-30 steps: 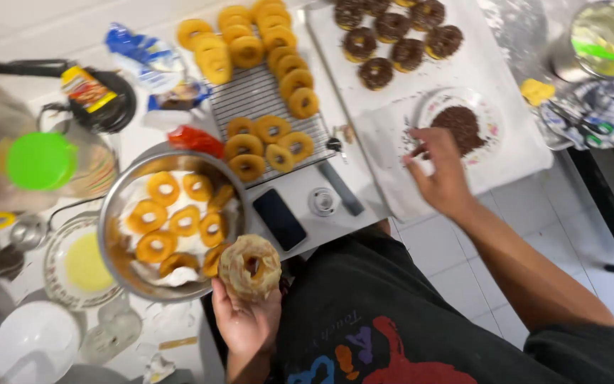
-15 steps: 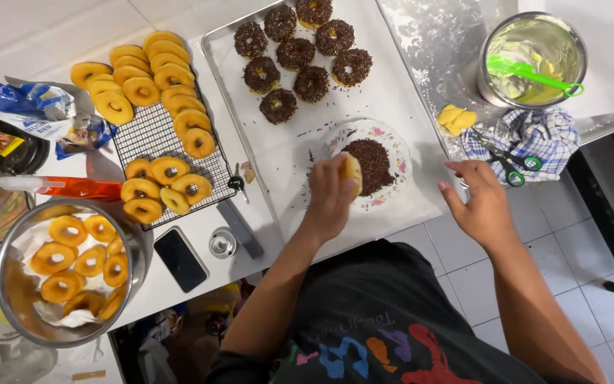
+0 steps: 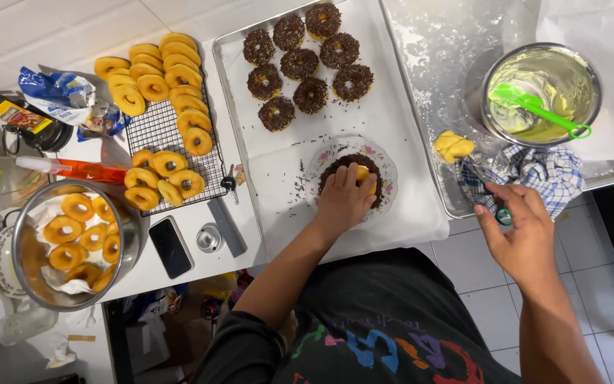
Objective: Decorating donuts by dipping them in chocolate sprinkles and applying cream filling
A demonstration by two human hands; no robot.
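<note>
Doughnut pressed into sprinkles

The left hand (image 3: 344, 201) presses a round yellow doughnut (image 3: 364, 177) under spread fingers into the floral plate (image 3: 386, 168); the right hand (image 3: 522, 229) hangs loosely curled, empty.

One view only, head-worn, and it looked almost straight down over the wearer's dark shirt onto the work surface. The left hand (image 3: 342, 203) sat near frame centre, the right hand (image 3: 524, 231) lower right. Framing was wide, from the metal bowl (image 3: 26, 281) at left to the baking tray (image 3: 421, 121) at right. No second view overlapped it.
</note>
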